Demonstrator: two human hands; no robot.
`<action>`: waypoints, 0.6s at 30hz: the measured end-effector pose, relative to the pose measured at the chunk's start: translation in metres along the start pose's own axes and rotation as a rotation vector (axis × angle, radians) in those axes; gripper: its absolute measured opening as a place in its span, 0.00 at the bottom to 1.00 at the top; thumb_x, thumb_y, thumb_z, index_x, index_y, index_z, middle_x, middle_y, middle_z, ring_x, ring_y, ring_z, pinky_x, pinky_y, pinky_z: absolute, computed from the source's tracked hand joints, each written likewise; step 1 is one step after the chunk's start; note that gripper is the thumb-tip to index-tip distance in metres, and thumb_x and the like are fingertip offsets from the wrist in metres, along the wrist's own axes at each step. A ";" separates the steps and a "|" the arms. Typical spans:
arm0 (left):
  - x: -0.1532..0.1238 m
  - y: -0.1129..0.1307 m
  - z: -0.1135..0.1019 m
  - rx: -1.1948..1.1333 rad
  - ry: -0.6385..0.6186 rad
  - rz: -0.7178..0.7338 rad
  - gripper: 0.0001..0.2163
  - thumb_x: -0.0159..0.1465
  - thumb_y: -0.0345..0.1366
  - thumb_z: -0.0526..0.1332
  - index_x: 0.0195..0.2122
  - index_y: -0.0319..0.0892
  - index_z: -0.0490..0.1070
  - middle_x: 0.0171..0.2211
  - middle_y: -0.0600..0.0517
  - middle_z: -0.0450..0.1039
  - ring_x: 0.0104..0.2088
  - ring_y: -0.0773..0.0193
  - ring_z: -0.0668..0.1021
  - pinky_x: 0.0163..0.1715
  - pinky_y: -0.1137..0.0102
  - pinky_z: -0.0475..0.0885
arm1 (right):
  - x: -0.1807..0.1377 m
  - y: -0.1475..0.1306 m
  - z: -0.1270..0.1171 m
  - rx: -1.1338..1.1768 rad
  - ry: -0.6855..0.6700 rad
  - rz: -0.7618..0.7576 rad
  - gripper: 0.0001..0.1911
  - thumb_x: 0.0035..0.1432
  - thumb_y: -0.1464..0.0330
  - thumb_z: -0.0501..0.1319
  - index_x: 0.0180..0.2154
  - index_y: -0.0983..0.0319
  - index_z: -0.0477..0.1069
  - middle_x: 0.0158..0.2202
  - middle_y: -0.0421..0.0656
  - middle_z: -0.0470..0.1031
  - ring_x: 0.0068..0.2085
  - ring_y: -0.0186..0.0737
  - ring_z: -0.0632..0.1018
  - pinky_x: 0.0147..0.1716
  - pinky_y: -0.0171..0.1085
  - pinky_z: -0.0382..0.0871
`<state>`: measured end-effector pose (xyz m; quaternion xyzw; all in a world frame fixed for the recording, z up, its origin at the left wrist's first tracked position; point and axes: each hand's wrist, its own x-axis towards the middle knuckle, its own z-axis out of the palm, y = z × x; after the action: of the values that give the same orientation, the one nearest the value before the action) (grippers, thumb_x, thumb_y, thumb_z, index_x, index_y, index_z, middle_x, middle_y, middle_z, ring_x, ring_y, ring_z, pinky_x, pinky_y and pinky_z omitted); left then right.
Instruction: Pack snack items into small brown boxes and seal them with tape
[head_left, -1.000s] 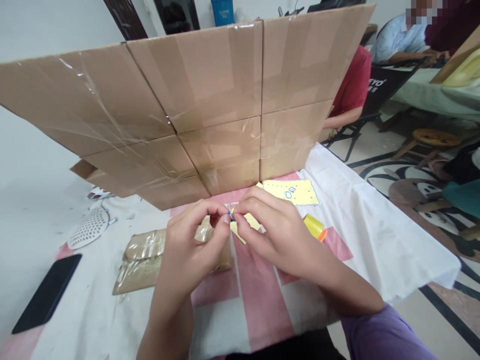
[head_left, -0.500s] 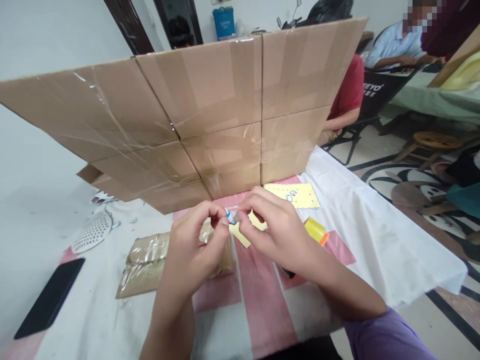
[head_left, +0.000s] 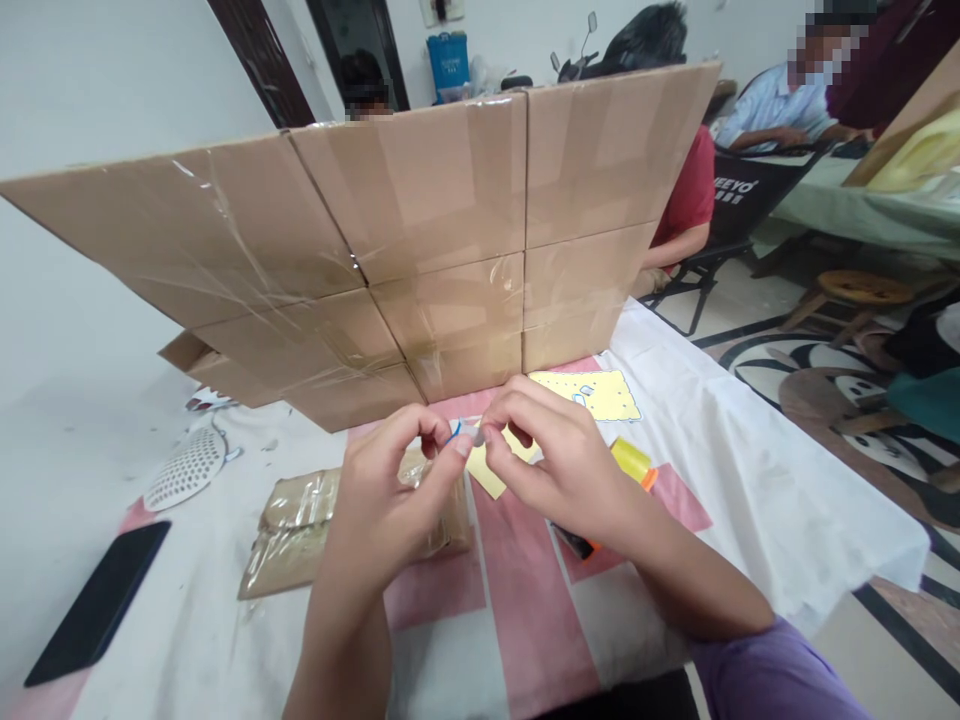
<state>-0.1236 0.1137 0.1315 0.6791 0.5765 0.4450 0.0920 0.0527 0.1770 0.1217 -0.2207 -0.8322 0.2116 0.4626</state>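
- The left hand [head_left: 390,490] is closed to a pinch, thumb and forefinger tips pressed on a small blue-edged piece [head_left: 465,432], with the other fingers curled in.
- The right hand [head_left: 555,460] meets it from the other side. Its thumb and forefinger are nipped on the same piece, so the two hands' fingertips nearly touch.
- The piece is held up off the worktop [head_left: 750,470], between the two hands. It is too small to tell what it is.
- Just under the fingertips of the right hand lies a yellow slip [head_left: 487,472], partly hidden by the hands.
- Beyond the right hand, near the foot of the cardboard wall [head_left: 420,220], lies a yellow sheet [head_left: 600,393] with small pale shapes on it.
- Just beside the right hand's outer edge lies a yellow tube with an orange end [head_left: 634,462].
- Under and outward of the left hand lies a brown packet in clear wrap [head_left: 292,520].
- Further out from the left hand is a white perforated object [head_left: 184,465], and nearer the person a black phone [head_left: 97,600], both well apart from the hand.
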 end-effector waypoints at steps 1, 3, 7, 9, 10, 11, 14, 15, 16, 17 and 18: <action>0.000 0.000 0.000 0.017 0.008 0.005 0.09 0.68 0.35 0.61 0.29 0.44 0.65 0.24 0.58 0.66 0.27 0.68 0.68 0.30 0.71 0.63 | 0.000 0.000 0.000 0.000 -0.003 -0.016 0.07 0.68 0.72 0.56 0.36 0.60 0.69 0.33 0.40 0.71 0.33 0.34 0.71 0.32 0.36 0.63; 0.001 0.000 -0.001 0.044 0.012 0.008 0.10 0.67 0.34 0.61 0.28 0.44 0.65 0.24 0.58 0.65 0.27 0.68 0.67 0.30 0.71 0.63 | 0.000 0.001 0.000 -0.007 -0.009 -0.030 0.07 0.69 0.72 0.56 0.37 0.60 0.69 0.34 0.41 0.71 0.34 0.35 0.72 0.32 0.36 0.63; 0.001 -0.001 -0.003 0.055 -0.003 -0.005 0.10 0.67 0.33 0.60 0.28 0.44 0.65 0.24 0.58 0.65 0.27 0.68 0.66 0.29 0.71 0.62 | 0.001 0.004 0.001 -0.024 -0.022 -0.002 0.06 0.68 0.72 0.56 0.37 0.61 0.69 0.34 0.41 0.70 0.33 0.35 0.70 0.32 0.36 0.63; 0.001 -0.002 -0.004 0.068 -0.013 -0.022 0.10 0.68 0.34 0.60 0.28 0.44 0.65 0.24 0.58 0.65 0.27 0.69 0.66 0.29 0.71 0.62 | 0.001 0.006 0.003 -0.023 -0.020 0.005 0.06 0.68 0.72 0.56 0.36 0.61 0.69 0.33 0.40 0.69 0.33 0.35 0.69 0.31 0.36 0.62; 0.001 -0.002 -0.005 0.076 -0.018 -0.034 0.10 0.68 0.34 0.60 0.28 0.44 0.65 0.24 0.58 0.65 0.27 0.69 0.66 0.30 0.72 0.62 | 0.001 0.007 0.004 -0.019 -0.019 0.007 0.06 0.68 0.73 0.56 0.35 0.61 0.68 0.33 0.40 0.69 0.32 0.35 0.69 0.31 0.36 0.62; 0.001 -0.003 -0.006 0.084 -0.022 -0.045 0.10 0.67 0.34 0.60 0.28 0.44 0.66 0.24 0.59 0.64 0.28 0.69 0.66 0.29 0.72 0.62 | 0.002 0.007 0.005 -0.014 -0.020 0.009 0.07 0.68 0.73 0.56 0.35 0.61 0.68 0.33 0.40 0.68 0.33 0.35 0.69 0.32 0.36 0.62; 0.000 -0.004 -0.007 0.096 -0.028 -0.068 0.09 0.67 0.34 0.60 0.28 0.44 0.66 0.25 0.59 0.64 0.28 0.69 0.66 0.29 0.73 0.61 | 0.002 0.010 0.008 -0.001 -0.014 0.011 0.06 0.67 0.74 0.56 0.35 0.61 0.67 0.33 0.41 0.69 0.34 0.35 0.70 0.33 0.36 0.63; 0.000 -0.005 -0.007 0.098 -0.029 -0.071 0.09 0.67 0.34 0.60 0.28 0.44 0.66 0.25 0.59 0.65 0.28 0.69 0.65 0.29 0.73 0.61 | 0.002 0.010 0.008 0.001 -0.010 0.010 0.06 0.67 0.74 0.56 0.35 0.61 0.67 0.33 0.41 0.69 0.34 0.35 0.70 0.33 0.36 0.63; 0.000 -0.005 -0.007 0.100 -0.030 -0.072 0.09 0.67 0.34 0.60 0.29 0.44 0.67 0.25 0.59 0.65 0.28 0.69 0.65 0.29 0.73 0.61 | 0.002 0.010 0.009 0.002 -0.007 0.010 0.06 0.67 0.74 0.56 0.35 0.61 0.67 0.33 0.41 0.69 0.34 0.35 0.71 0.33 0.36 0.63; 0.000 -0.006 -0.007 0.102 -0.030 -0.069 0.09 0.67 0.33 0.61 0.29 0.44 0.67 0.25 0.59 0.65 0.28 0.69 0.65 0.29 0.72 0.61 | 0.002 0.010 0.009 0.001 -0.005 0.012 0.06 0.67 0.74 0.56 0.35 0.61 0.67 0.33 0.41 0.69 0.35 0.35 0.71 0.33 0.36 0.63; 0.000 -0.007 -0.008 0.104 -0.032 -0.064 0.09 0.67 0.33 0.61 0.29 0.44 0.67 0.25 0.59 0.65 0.28 0.69 0.65 0.30 0.72 0.61 | 0.002 0.011 0.009 -0.001 -0.005 0.015 0.06 0.67 0.74 0.56 0.35 0.61 0.67 0.33 0.41 0.70 0.35 0.35 0.71 0.33 0.36 0.63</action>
<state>-0.1335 0.1125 0.1315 0.6711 0.6187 0.4005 0.0800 0.0459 0.1854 0.1128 -0.2266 -0.8318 0.2151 0.4587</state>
